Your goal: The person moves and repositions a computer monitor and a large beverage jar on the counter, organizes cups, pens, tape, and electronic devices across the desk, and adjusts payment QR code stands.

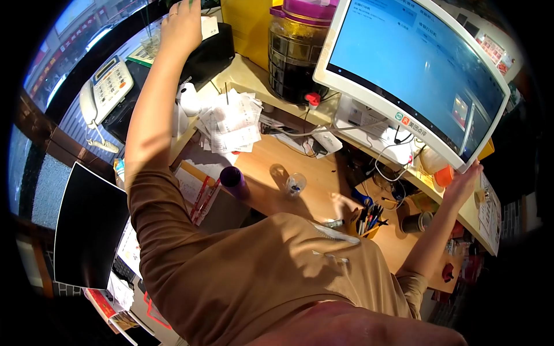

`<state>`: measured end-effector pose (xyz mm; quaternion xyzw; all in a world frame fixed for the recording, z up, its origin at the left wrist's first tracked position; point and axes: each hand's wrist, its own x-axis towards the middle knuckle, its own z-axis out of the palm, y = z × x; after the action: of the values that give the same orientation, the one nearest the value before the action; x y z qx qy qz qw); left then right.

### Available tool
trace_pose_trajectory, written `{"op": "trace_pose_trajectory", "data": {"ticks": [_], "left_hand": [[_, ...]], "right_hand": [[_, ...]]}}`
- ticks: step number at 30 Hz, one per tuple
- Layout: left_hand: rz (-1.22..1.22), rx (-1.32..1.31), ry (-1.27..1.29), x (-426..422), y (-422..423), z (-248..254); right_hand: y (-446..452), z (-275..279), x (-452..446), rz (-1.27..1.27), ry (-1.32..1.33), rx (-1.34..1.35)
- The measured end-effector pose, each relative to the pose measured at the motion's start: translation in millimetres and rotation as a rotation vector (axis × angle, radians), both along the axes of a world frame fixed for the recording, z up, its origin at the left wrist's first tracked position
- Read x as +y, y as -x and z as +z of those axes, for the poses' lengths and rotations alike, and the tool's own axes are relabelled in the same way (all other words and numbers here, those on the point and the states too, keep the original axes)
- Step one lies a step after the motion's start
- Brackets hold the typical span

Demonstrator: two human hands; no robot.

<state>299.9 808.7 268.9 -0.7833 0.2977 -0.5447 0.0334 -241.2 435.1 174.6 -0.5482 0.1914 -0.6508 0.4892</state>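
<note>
My left hand is raised at the top edge of the view, above a black boxy device with white paper on it. Its fingers look bent, and a bit of green shows beside them; the frame cuts off the rest. My right hand is closed on the lower right corner of a white-framed monitor, which is tilted and shows a blue screen. Part of that grip is hidden behind the frame.
A corded telephone sits at left, above a dark screen. Loose receipts and a large dark-filled jar occupy the shelf. The desk holds a purple cup, a clear cup and a pen holder. Cables hang beneath the monitor.
</note>
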Motion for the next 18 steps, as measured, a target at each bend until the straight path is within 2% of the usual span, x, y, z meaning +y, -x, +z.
{"op": "trace_pose_trajectory", "data": {"ticks": [3, 4, 6, 7, 8, 9, 12, 14, 16, 18], "left_hand": [[-0.242, -0.035, 0.106, -17.5, 55.2, 3.6], [-0.592, 0.031, 0.165, -28.3, 41.2, -0.2], [-0.596, 0.446, 0.227, -41.0, 37.0, -31.1], [-0.685, 0.655, 0.358, -52.1, 39.7, -42.8], [-0.768, 0.864, 0.488, -63.3, 41.5, -56.0], [-0.891, 0.995, 0.639, -79.7, 26.6, -77.1], [-0.938, 1.682, 0.910, -91.9, 57.8, -77.7], [-0.940, 1.707, 1.103, -111.0, 57.0, -92.1], [-0.964, 1.718, 1.002, -122.2, 48.8, -102.0], [-0.908, 1.664, 1.104, -141.3, 40.6, -117.4]], "right_hand": [[-17.8, -8.1, 75.5, -0.689, 0.529, 0.079], [-22.5, -40.0, 83.6, -0.616, 0.656, 0.048], [-46.6, -62.6, 134.4, -0.116, 0.917, 0.563], [-75.5, -49.8, 163.3, 0.183, 1.007, 0.645], [-96.3, -52.8, 174.2, 0.371, 1.020, 0.819], [-118.1, -54.9, 185.4, 0.392, 0.945, 0.810], [-186.3, -73.6, 182.7, 0.352, 0.640, 0.738], [-230.7, -70.9, 172.2, 0.384, 0.234, 0.570], [-256.8, -51.8, 174.4, 0.461, -0.188, 0.399], [-281.4, -31.3, 173.2, 0.449, -0.486, 0.264]]}}
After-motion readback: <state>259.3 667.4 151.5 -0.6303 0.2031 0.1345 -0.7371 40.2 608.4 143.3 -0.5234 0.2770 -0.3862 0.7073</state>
